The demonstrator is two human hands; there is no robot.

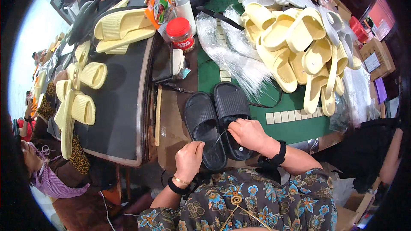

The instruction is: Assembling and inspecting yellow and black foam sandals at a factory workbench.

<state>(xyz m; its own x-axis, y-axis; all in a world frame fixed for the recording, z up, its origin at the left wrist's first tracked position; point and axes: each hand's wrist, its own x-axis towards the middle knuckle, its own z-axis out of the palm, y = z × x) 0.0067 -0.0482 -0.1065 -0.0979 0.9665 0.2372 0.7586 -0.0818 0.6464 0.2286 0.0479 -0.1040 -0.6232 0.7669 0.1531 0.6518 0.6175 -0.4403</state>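
Observation:
A pair of black slide slippers lies side by side before me, toes pointing away: the left slipper (200, 117) and the right slipper (231, 100). Over their heel ends, a thin clear plastic strand (220, 137) runs between my two hands. My left hand (188, 161) pinches it near the left slipper's inner edge, fingertips closed. My right hand (251, 136) is closed above the right slipper's footbed, its fingers just behind the strap. Exactly how the strand passes around the slippers is too fine to make out.
Cream and grey slippers (306, 32) are heaped at the right, beside bundled clear plastic strands (233, 55). A red-lidded jar (180, 34), a white bottle (184, 10) and a black tray (162, 64) stand left of centre. A black conveyor belt (117, 102) carries cream slippers; people work around it.

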